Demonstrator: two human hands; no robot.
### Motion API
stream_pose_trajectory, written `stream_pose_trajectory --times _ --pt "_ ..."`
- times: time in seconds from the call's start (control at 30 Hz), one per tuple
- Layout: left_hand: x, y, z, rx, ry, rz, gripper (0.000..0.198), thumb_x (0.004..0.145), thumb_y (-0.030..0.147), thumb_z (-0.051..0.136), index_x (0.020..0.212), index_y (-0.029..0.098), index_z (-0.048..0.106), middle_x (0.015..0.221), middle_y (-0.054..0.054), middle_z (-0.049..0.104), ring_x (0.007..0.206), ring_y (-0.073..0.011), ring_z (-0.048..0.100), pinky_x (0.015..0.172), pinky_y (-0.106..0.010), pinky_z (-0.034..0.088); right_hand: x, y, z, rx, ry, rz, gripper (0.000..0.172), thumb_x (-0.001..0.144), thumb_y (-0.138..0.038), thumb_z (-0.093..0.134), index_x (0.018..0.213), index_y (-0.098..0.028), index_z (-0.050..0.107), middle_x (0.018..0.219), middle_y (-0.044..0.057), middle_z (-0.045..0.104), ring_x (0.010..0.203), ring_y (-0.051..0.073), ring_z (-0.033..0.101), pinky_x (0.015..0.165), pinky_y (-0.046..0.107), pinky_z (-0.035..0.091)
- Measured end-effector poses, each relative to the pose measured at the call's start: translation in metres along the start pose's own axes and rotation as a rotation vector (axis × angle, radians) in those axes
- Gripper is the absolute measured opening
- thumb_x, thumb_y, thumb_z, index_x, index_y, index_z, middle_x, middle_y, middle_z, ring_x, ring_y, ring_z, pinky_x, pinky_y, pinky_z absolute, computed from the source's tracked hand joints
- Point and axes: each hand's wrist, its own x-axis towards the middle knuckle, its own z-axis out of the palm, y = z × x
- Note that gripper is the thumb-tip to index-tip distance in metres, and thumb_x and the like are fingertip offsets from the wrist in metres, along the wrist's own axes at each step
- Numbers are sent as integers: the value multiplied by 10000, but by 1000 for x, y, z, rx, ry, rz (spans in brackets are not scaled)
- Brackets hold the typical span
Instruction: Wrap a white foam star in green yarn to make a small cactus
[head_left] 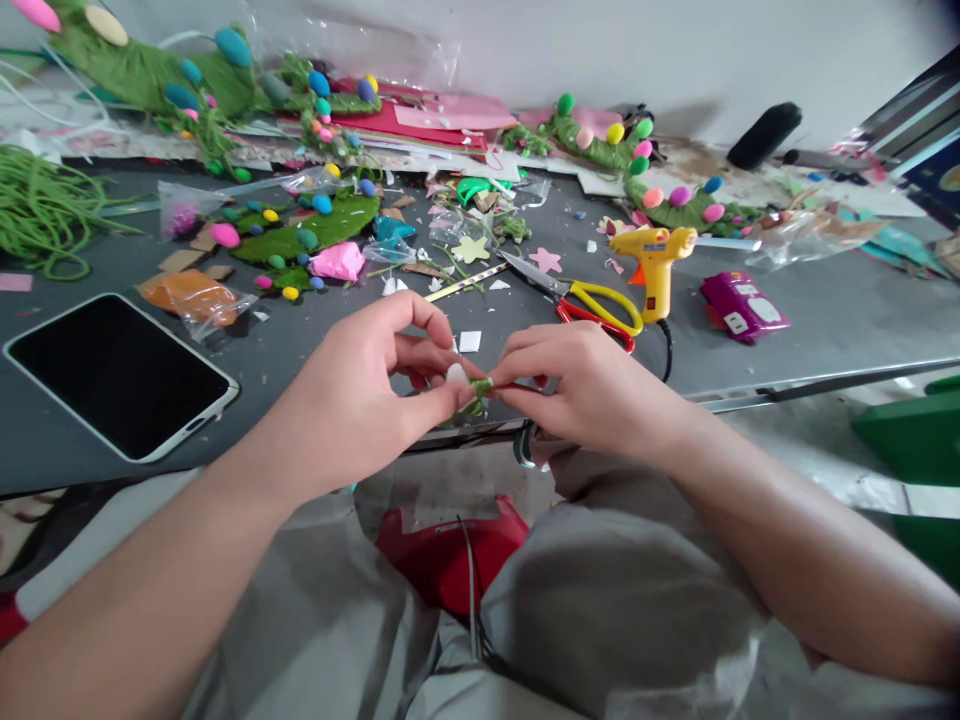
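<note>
My left hand (pixel 375 385) and my right hand (pixel 581 385) meet at the front edge of the grey table (pixel 825 320). Both pinch a small green craft piece (pixel 478 392) between thumb and fingertips. The piece looks like green cord or felt with a pale tip; most of it is hidden by my fingers. Just beyond my right hand lie scissors (pixel 592 300) with yellow and red handles and a yellow glue gun (pixel 654 262).
A phone (pixel 120 375) lies face up at the left. Green cactus-like shapes with coloured balls (pixel 300 235), plastic bags, paper scraps and a purple box (pixel 742 306) litter the table. Green cord (pixel 37 205) is piled far left. A red object (pixel 442 555) sits on my lap.
</note>
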Motion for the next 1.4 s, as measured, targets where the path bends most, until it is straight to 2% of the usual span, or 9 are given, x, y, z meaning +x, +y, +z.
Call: stream_pose_trajectory --times 0.17,0.37,0.5,0.63,0.87,1.03,1.13,1.23,1.4 --pt "0 1 0 56 -68 -21 326 784 320 775 963 272 506 856 7 768 794 -223 761 607 -296 566 1 1 -1 -42 -40 -13 182 912 -128 628 927 -164 805 850 43 706 784 148 615 697 273 397" --pt "1 -5 3 188 -131 -74 284 806 312 724 987 300 507 769 62 750 620 -159 700 524 -255 495 7 -4 2 -253 -73 -37 159 925 -213 654 817 -151 751 789 35 656 749 153 568 662 294 339" --pt "4 -12 4 224 -120 -94 287 801 317 707 1014 303 515 756 54 744 607 -165 679 513 -263 446 10 -14 9 -389 -72 -78 140 901 -133 616 785 -136 694 768 38 634 688 145 527 627 315 268" --pt "7 -14 4 152 -81 -115 311 775 311 714 1008 288 509 723 40 734 603 -181 685 502 -260 436 11 -20 13 -430 -33 -106 137 885 -68 582 809 -140 669 761 36 621 654 139 497 601 328 220" --pt "8 -7 5 92 -24 -99 298 760 287 737 990 270 547 791 10 754 640 -180 694 508 -260 475 8 -27 9 -365 -79 -37 152 928 -119 552 842 -133 678 806 49 628 682 140 522 610 311 266" --pt "5 2 6 16 114 -72 338 725 267 796 947 255 542 804 7 754 677 -181 692 531 -273 506 0 -25 5 -287 -20 -3 190 956 -168 527 934 -143 714 894 57 652 734 147 564 652 285 353" --pt "4 5 5 -23 158 -51 353 736 289 821 929 255 528 831 14 772 707 -181 708 557 -276 524 -5 -22 2 -219 4 25 220 956 -162 529 957 -149 750 940 63 678 805 162 612 685 279 395" --pt "3 6 3 -61 135 -44 362 751 314 828 927 254 518 885 7 794 770 -197 741 592 -283 546 -7 -16 1 -151 15 41 238 951 -146 541 930 -157 778 937 62 694 819 163 629 694 277 410" --pt "2 6 1 -78 -11 -66 349 762 294 807 946 267 512 865 13 793 733 -200 752 607 -298 569 -5 -2 -1 -24 -16 16 211 944 -149 590 921 -168 799 882 47 700 766 140 610 686 268 395"
